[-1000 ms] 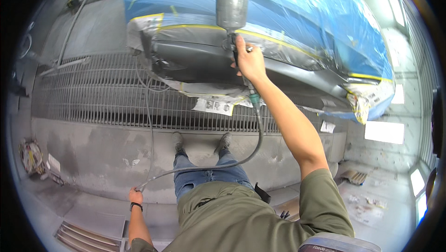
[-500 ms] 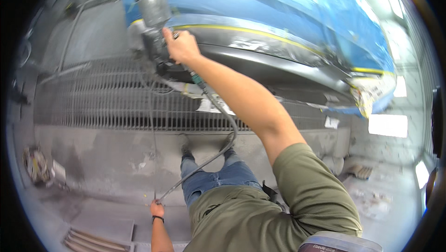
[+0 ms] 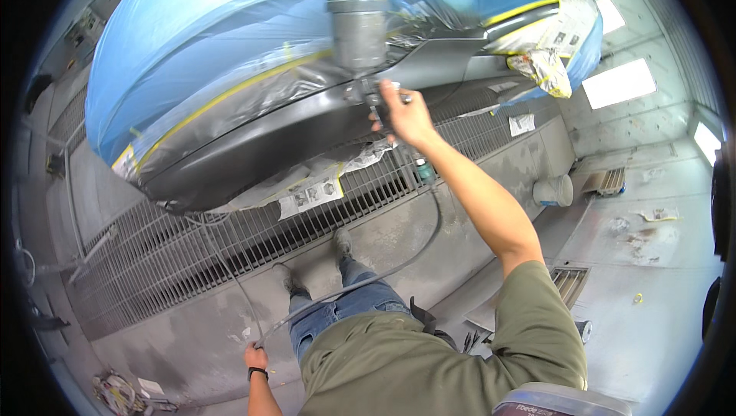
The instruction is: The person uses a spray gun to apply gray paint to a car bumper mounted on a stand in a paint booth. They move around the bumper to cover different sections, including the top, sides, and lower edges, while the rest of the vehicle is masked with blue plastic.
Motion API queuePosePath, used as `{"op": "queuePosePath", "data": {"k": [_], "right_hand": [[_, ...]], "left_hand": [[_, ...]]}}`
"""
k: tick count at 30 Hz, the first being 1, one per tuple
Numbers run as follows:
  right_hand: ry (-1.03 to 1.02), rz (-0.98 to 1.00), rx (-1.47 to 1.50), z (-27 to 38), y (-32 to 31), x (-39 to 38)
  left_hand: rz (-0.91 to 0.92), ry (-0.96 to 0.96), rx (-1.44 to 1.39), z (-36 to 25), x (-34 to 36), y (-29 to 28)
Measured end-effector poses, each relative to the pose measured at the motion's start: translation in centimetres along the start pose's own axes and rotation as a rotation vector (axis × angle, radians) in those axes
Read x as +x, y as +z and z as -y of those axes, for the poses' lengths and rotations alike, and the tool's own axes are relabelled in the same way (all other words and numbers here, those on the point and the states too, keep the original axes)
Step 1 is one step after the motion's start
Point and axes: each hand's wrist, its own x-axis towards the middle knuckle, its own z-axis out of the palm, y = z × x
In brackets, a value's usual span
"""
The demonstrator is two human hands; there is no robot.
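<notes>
My right hand is closed round a spray gun with a metal cup on top, held over a dark grey car panel. The panel is bordered by blue plastic sheeting, masking paper and yellow tape. A grey air hose hangs from the gun's green-fitted lower end and runs to my left hand, which is closed on it low beside my left hip.
A floor grating runs beneath the car, bordered by a concrete strip where my feet stand. A bucket sits at right near a vent. A coiled bundle lies at lower left. Booth walls hold bright light panels.
Since half a second ago my right hand and the gun have swept rightward along the panel, after moving left earlier. The view has turned, tilting the car and floor. My left hand still holds the hose.
</notes>
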Motion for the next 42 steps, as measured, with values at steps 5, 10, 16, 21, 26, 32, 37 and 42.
{"op": "queuePosePath", "data": {"k": [5,10,16,21,26,32,37,42], "right_hand": [[-0.005,-0.218,0.032,-3.2,-14.2,1.5],[-0.038,-0.385,0.107,-5.7,-24.1,1.7],[-0.065,-0.626,0.009,-8.3,-29.1,2.7],[-0.044,-0.809,-0.162,-9.9,-24.0,2.6],[-0.064,-0.596,-0.104,-8.0,-11.3,-0.6],[-0.161,-0.301,-0.096,-2.9,10.6,-6.5],[-0.359,-0.078,-0.142,0.3,30.2,-10.6],[-0.470,0.105,-0.185,1.9,46.1,-14.5]], "left_hand": [[0.034,0.055,0.009,-9.6,1.6,0.5],[0.009,0.150,0.091,-16.1,1.6,0.7],[-0.032,0.226,0.037,-19.4,0.7,-0.4],[-0.032,0.188,-0.041,-18.5,1.1,-2.1],[-0.087,0.172,-0.129,-12.2,2.1,-3.8],[-0.125,0.080,-0.130,3.4,2.5,-5.6],[-0.187,0.006,-0.189,15.4,0.6,-5.5],[-0.106,-0.076,-0.176,21.6,-1.4,-4.0]]}}
